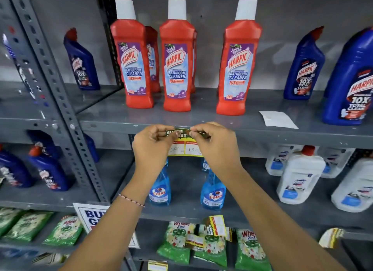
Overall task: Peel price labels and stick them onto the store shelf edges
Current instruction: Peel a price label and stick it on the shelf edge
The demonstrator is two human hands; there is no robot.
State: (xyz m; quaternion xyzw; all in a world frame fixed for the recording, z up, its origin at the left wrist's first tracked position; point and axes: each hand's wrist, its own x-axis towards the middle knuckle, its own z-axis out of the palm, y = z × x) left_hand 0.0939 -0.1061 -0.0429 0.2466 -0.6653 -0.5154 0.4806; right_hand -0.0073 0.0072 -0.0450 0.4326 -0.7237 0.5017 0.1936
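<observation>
A price label (184, 144) with a dark green header and yellow and white price boxes hangs against the front edge of the grey metal shelf (282, 135). My left hand (150, 147) pinches its top left corner. My right hand (217, 144) pinches its top right corner. The label's upper strip lies against the shelf lip, and its lower part hangs free below. A white backing paper (277, 119) lies flat on the shelf top to the right. Other labels (216, 226) rest on green packets two shelves down.
Three red cleaner bottles (176, 57) stand on the shelf just behind the label, with blue bottles (304, 67) to either side. Blue spray bottles (213, 188) and white bottles (298, 178) fill the shelf below. A perforated grey upright (60, 101) stands at the left.
</observation>
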